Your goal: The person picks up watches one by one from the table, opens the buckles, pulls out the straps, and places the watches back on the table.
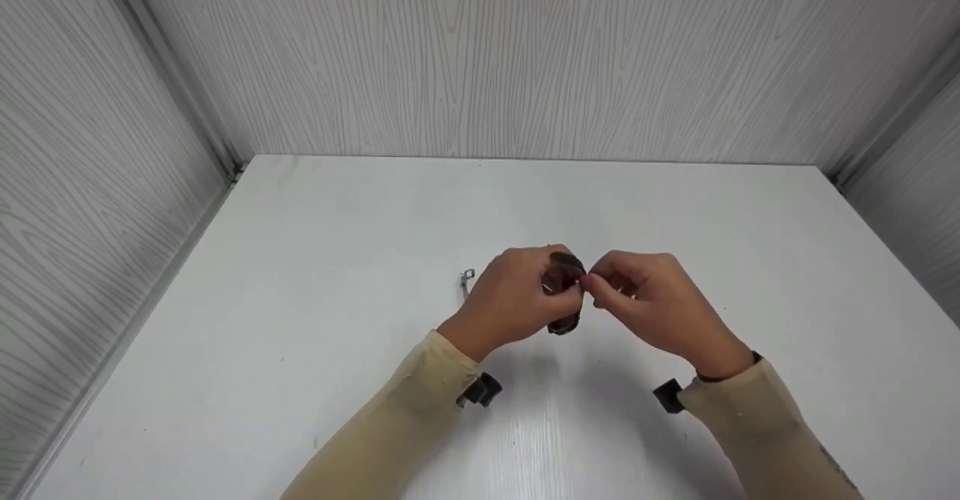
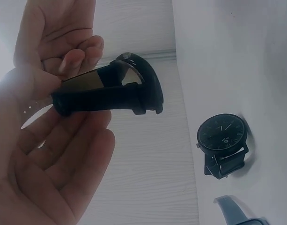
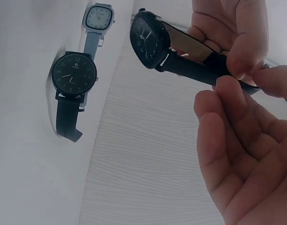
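Both hands hold a black wristwatch (image 3: 148,40) in the air, its strap bent round into a loop. My left hand (image 1: 517,290) grips the strap between thumb and fingers. From the other side, the thumb and fingertips of my right hand (image 1: 660,301) pinch the strap's end. The watch's dark squarish dial faces away from the hands in the right wrist view. Fingers cover the strap's end where the two hands meet. In the left wrist view the strap's tan inner side (image 2: 84,83) shows.
On the white table (image 1: 337,222) lie a round black watch (image 3: 74,75) and a pale blue watch (image 3: 99,18) with a squarish dial. A small metal buckle (image 1: 469,274) shows left of my left hand. Wood-grain panels (image 1: 450,57) stand at the back and sides.
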### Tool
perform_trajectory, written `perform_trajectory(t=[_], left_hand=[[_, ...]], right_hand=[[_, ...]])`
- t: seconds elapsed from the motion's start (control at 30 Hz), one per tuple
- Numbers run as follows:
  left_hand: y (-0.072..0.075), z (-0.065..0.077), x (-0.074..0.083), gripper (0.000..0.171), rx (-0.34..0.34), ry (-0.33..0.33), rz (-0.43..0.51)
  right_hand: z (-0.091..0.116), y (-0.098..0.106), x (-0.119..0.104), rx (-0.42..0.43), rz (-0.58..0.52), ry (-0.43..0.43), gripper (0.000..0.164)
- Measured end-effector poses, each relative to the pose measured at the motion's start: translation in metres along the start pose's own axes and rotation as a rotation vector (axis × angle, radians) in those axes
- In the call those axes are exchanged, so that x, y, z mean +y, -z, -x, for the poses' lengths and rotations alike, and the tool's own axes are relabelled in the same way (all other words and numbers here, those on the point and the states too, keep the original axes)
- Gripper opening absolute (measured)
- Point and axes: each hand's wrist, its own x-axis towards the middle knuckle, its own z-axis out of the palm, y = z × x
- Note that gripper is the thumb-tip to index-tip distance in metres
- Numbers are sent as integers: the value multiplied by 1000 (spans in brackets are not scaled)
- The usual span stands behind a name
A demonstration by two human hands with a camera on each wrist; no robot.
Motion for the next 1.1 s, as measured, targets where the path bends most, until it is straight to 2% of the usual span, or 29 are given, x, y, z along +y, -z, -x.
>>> perform_trajectory(t=[0.2,0.33,0.43,0.5,0.67,0.83,0.97,1.1], left_hand=[[2,1,-1,8,-19,53,234],[3,0,-1,15,-31,70,333],[3,-1,-1,18,-32,63,352],[3,-2,0,18,-28,66,371],[4,-2,0,21,-38,78,422],[5,-1,-1,25,-67,88,430],[4,-1,0,21,-47,112,410],[3,-1,0,16,-25,79,380]], right_hand=[[0,2,1,75,10,2,25],[-1,4,1,-2,-6,-37,17],[-2,6,1,-75,-56,-58,9],[-2,7,1,-94,-105,-69,9],[-2,8,2,-93,-200,-93,11],[-2,8,2,-69,-252,-113,9],[-2,8,2,-61,-222,-111,7],[-1,7,-2,-46,-126,-102,6]])
